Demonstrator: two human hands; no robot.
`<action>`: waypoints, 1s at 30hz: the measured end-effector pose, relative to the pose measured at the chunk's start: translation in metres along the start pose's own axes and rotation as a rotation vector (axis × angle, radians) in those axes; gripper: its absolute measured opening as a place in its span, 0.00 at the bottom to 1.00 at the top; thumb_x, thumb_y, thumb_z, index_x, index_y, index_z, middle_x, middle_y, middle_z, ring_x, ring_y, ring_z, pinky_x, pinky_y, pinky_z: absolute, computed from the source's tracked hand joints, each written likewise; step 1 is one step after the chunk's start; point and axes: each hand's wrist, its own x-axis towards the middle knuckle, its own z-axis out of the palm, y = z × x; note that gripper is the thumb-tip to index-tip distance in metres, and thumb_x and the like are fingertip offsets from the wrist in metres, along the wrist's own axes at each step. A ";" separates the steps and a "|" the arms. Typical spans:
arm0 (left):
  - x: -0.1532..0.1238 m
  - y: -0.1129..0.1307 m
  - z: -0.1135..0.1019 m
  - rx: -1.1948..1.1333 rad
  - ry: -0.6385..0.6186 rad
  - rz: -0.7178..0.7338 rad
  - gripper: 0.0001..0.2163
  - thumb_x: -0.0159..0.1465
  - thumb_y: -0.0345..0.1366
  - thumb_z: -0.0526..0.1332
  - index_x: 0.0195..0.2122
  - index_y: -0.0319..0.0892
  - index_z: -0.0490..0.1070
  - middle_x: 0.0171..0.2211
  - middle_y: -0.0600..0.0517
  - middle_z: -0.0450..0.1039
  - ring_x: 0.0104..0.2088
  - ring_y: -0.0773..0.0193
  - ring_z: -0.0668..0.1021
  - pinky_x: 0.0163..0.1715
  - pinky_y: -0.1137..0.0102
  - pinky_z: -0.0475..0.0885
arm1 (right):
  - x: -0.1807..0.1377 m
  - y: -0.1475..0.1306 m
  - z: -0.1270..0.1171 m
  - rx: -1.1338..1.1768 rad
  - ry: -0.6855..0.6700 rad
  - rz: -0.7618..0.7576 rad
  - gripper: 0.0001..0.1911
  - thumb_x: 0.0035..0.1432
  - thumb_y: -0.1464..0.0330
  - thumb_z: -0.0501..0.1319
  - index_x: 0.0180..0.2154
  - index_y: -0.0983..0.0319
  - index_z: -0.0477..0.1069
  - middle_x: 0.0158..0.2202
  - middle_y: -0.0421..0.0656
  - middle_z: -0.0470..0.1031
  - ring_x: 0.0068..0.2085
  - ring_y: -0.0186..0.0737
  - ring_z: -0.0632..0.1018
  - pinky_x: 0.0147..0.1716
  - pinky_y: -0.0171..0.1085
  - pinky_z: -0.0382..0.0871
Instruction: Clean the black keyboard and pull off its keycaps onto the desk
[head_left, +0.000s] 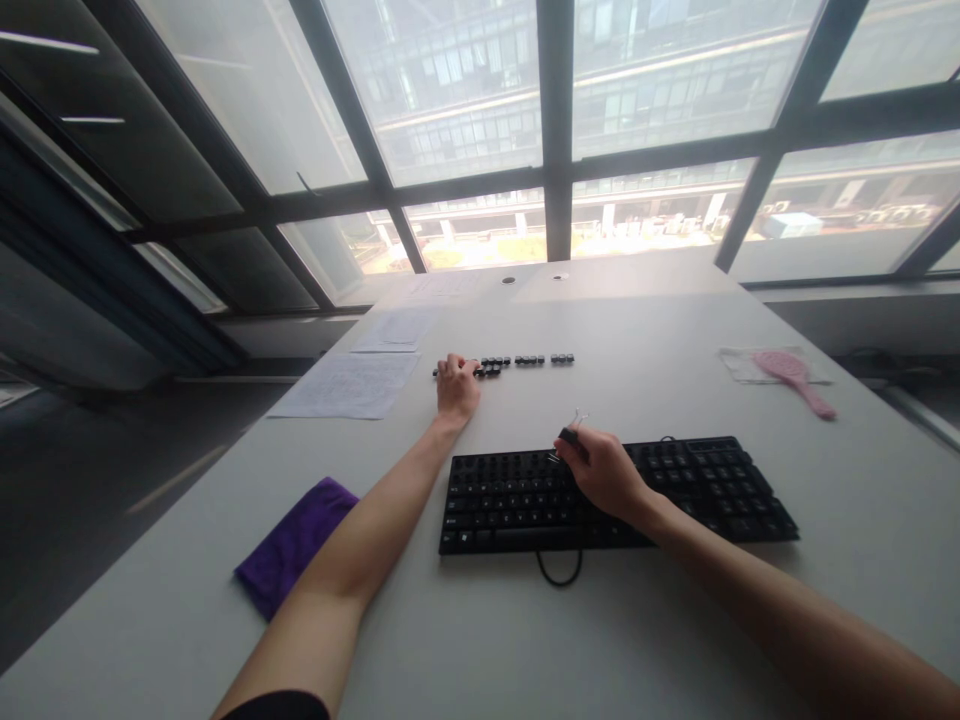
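Observation:
My left hand [457,385] reaches far across the grey table [645,640], fingers curled over the left end of a row of loose black keycaps [525,360]. What it grips, if anything, is hidden under the fingers. My right hand [604,470] rests over the upper middle of a black keyboard [697,490] and pinches a small wire keycap puller [571,432] with a black grip. The keyboard's cable [559,575] loops out below its front edge.
A folded purple cloth [296,545] lies at the near left. Printed paper sheets [349,385] lie at the left rear. A pink hairbrush [795,378] on a clear bag lies at the right. Large windows stand behind the table's far edge.

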 end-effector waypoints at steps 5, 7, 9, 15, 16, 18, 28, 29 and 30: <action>0.001 0.000 -0.001 -0.001 0.004 0.020 0.12 0.66 0.32 0.58 0.46 0.47 0.80 0.44 0.44 0.66 0.46 0.51 0.66 0.48 0.61 0.67 | 0.000 -0.001 -0.001 -0.007 0.001 -0.004 0.14 0.66 0.66 0.56 0.27 0.59 0.61 0.24 0.38 0.67 0.25 0.35 0.66 0.29 0.35 0.58; 0.001 0.000 -0.001 -0.008 0.001 0.018 0.10 0.66 0.33 0.60 0.44 0.48 0.81 0.44 0.44 0.66 0.46 0.51 0.66 0.48 0.61 0.67 | 0.000 -0.001 -0.001 -0.009 0.002 -0.008 0.14 0.67 0.65 0.56 0.27 0.60 0.61 0.24 0.38 0.67 0.26 0.35 0.66 0.29 0.35 0.58; 0.001 -0.001 -0.001 -0.020 0.004 0.010 0.09 0.65 0.33 0.62 0.43 0.48 0.81 0.44 0.45 0.66 0.46 0.52 0.66 0.49 0.62 0.67 | 0.000 -0.001 -0.001 -0.015 0.006 -0.010 0.15 0.67 0.65 0.56 0.27 0.60 0.61 0.23 0.38 0.66 0.25 0.35 0.65 0.28 0.35 0.59; 0.001 -0.002 0.000 -0.045 0.007 -0.010 0.08 0.64 0.33 0.64 0.42 0.48 0.81 0.45 0.45 0.66 0.47 0.53 0.67 0.50 0.62 0.67 | 0.000 -0.002 -0.001 -0.014 0.005 -0.013 0.14 0.67 0.64 0.56 0.27 0.60 0.64 0.24 0.40 0.70 0.26 0.37 0.68 0.28 0.36 0.61; 0.001 -0.002 0.000 -0.045 0.004 -0.016 0.08 0.64 0.33 0.64 0.43 0.48 0.81 0.45 0.45 0.66 0.47 0.53 0.67 0.50 0.62 0.67 | 0.000 -0.001 -0.001 -0.014 0.006 -0.015 0.14 0.67 0.64 0.56 0.27 0.60 0.64 0.24 0.40 0.70 0.26 0.37 0.68 0.28 0.36 0.61; 0.002 -0.001 0.000 -0.043 -0.007 -0.027 0.08 0.64 0.33 0.64 0.43 0.48 0.80 0.45 0.46 0.66 0.48 0.53 0.67 0.50 0.61 0.67 | 0.000 -0.001 -0.001 -0.017 0.007 -0.018 0.14 0.67 0.64 0.56 0.27 0.60 0.64 0.24 0.40 0.70 0.26 0.37 0.68 0.29 0.36 0.61; 0.005 -0.002 0.002 -0.041 0.016 -0.042 0.11 0.62 0.31 0.66 0.46 0.46 0.78 0.47 0.45 0.67 0.49 0.52 0.67 0.51 0.61 0.67 | -0.001 -0.002 -0.002 -0.015 0.007 -0.007 0.15 0.66 0.65 0.56 0.26 0.59 0.62 0.23 0.38 0.66 0.26 0.36 0.66 0.29 0.36 0.59; 0.006 -0.002 0.002 -0.041 0.010 -0.044 0.11 0.62 0.31 0.66 0.46 0.46 0.78 0.47 0.45 0.67 0.49 0.51 0.67 0.51 0.61 0.67 | -0.001 -0.002 -0.002 -0.016 0.006 -0.007 0.15 0.66 0.65 0.56 0.26 0.59 0.62 0.23 0.38 0.66 0.25 0.36 0.66 0.29 0.36 0.59; 0.006 -0.002 0.002 -0.040 0.005 -0.048 0.11 0.62 0.31 0.66 0.46 0.46 0.78 0.47 0.45 0.67 0.49 0.51 0.67 0.51 0.61 0.67 | -0.001 -0.002 -0.002 -0.017 0.007 -0.007 0.15 0.66 0.64 0.56 0.26 0.59 0.62 0.23 0.38 0.66 0.25 0.36 0.66 0.29 0.36 0.60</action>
